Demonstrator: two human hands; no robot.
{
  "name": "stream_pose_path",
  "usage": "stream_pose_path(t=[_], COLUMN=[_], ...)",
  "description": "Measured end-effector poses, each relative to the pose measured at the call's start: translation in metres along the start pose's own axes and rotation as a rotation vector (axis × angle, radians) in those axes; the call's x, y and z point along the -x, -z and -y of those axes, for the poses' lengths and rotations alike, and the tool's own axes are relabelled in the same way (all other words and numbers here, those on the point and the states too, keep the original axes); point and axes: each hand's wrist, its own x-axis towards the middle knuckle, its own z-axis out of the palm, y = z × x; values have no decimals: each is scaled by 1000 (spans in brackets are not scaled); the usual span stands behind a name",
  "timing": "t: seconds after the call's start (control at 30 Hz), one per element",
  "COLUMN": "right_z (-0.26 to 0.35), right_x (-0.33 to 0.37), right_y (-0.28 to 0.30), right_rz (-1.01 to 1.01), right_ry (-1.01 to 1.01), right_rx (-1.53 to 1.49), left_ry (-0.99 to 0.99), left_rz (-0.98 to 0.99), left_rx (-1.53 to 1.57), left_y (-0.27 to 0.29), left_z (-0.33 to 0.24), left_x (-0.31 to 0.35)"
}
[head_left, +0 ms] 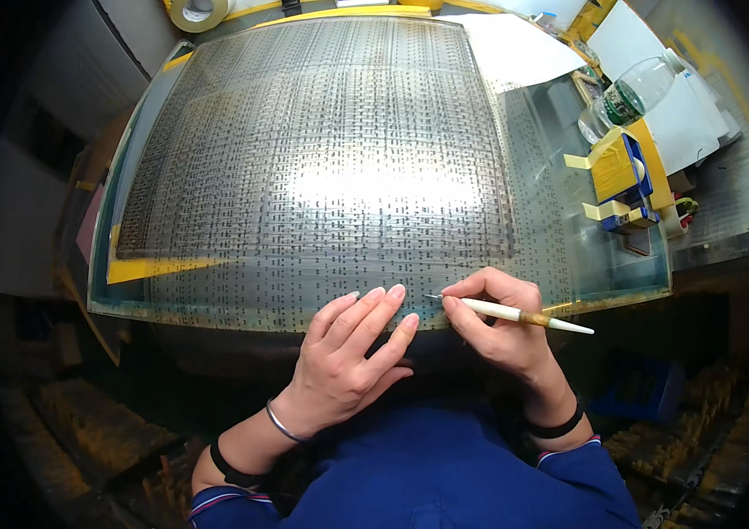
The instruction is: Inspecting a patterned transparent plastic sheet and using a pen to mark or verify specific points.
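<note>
A large translucent sheet [216, 176] covered with rows of small dark marks lies on a glass-topped table. My left hand [348, 353] rests at the sheet's near edge, its fingers stretched out and holding nothing. Just to the right, my right hand [502, 322] is closed in a pinch around a slim pen-like tool [516, 314] with a white handle. Brown tape wraps part of the handle, and its tapered end points right. The tool's fine dark tip [433, 296] is at the sheet's surface, close to my left fingertips; whether it touches is too small to tell.
At the right stand a clear plastic bottle [626, 101] and blue tape dispensers [635, 167] with yellow tape. White paper [520, 53] lies at the back right. A tape roll [200, 12] sits at the back left. Yellow tape [158, 269] marks the sheet's left corner.
</note>
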Motion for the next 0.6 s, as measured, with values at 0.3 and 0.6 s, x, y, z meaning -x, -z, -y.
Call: stream_pose_path(t=[0.3, 0.6], right_z=[-3, -1], right_x=[0, -1], right_y=[0, 3], right_rz=[-4, 39], right_ry=[55, 86], right_rx=[-8, 25], left_ry=[17, 6], left_rz=[-1, -12], left_rx=[26, 2], left_y=[0, -3], left_z=[-2, 0], left_x=[-1, 1])
